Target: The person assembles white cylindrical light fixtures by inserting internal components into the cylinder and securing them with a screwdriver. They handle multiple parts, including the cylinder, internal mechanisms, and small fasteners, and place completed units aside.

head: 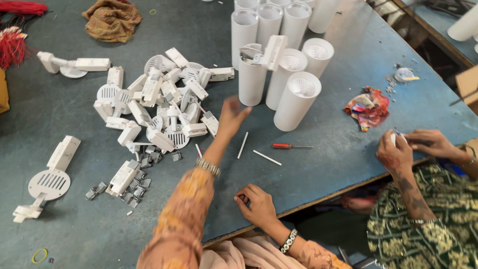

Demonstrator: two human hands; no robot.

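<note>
Lower centre: right hand (256, 203), fingers curled at the table (74, 239) edge; whether it holds anything cannot be told. Left hand (231, 115), fingers spread and empty, reaches the heap of white fittings (164, 102), centre-left. Best: pinch one fitting without disturbing the white cylinders (279, 60).

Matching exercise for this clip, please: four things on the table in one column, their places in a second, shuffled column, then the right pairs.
Things:
1. red-handled screwdriver
2. brown cloth
3. yellow rubber band
4. left hand

Places:
A. near table edge, far left
B. stretched toward the pile of white parts
C. in front of the white cylinders
D. far side of the table, left of the cylinders

Pairs: 1-C, 2-D, 3-A, 4-B
</note>
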